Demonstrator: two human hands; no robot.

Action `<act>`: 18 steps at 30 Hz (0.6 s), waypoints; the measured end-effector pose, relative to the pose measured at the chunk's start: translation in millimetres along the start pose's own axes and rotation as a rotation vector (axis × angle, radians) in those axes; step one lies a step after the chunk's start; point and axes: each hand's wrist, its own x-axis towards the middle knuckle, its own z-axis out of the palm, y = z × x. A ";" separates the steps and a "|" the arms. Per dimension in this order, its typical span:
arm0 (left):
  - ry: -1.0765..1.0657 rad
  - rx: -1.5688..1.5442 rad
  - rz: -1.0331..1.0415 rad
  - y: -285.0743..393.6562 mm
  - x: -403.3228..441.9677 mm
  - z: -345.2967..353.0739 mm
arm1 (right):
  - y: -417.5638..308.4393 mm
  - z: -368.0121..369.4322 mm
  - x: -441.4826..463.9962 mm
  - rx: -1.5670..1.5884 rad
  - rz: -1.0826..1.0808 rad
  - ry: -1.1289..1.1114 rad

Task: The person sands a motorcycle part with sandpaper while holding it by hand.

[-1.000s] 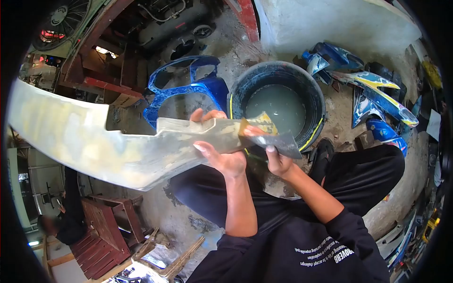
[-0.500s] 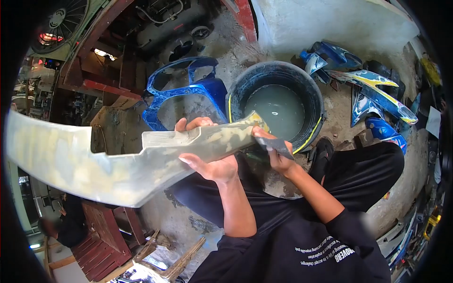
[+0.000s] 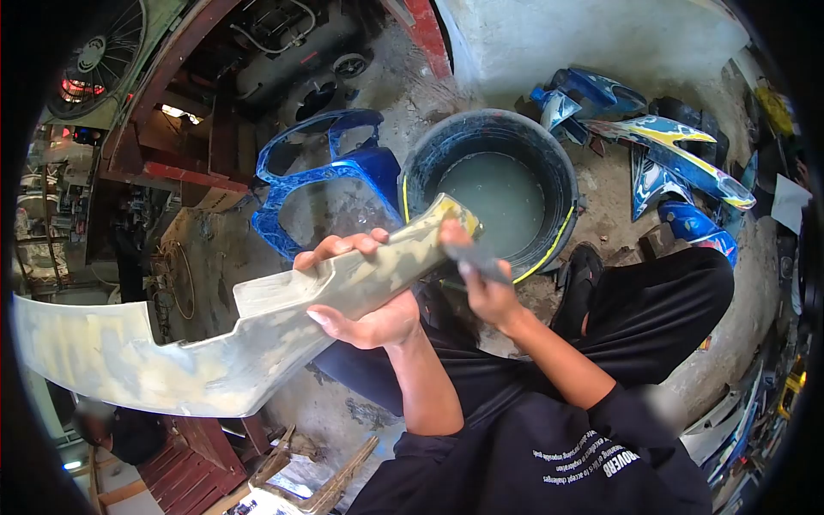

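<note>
A long, curved body panel (image 3: 197,369), mottled pale yellow and grey with a step-shaped cutout, is held tilted across the view. My left hand (image 3: 386,323) wraps its narrower part from below, thumb on the near side and fingertips over the far edge. At the panel's narrow end, my right hand (image 3: 487,292) is closed on a dark grey piece of sandpaper (image 3: 477,263); it is smeared by motion, with the fingertips against the yellow patch. A black bucket (image 3: 562,163) of cloudy water stands just beyond that end.
On the floor left of the bucket lies a blue plastic frame (image 3: 378,167). Blue, white and yellow fairing pieces (image 3: 678,150) are heaped to the right. A red slatted wooden bench (image 3: 193,463) and a person in dark clothes (image 3: 133,433) are at lower left.
The panel's wide left end has dropped, so its narrow end points up more steeply. My right hand and the sandpaper have shifted slightly left along with the narrow end.
</note>
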 end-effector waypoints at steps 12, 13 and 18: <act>-0.036 -0.094 0.082 3.1 -2.7 -3.6 | -2.5 2.3 1.3 -0.022 0.027 0.066; -0.035 -0.095 0.083 4.0 -3.4 -3.8 | 2.3 -1.2 7.0 0.012 0.232 0.175; -0.033 -0.110 0.079 4.5 -5.5 -1.4 | -18.0 -5.0 0.3 -0.088 -0.177 -0.037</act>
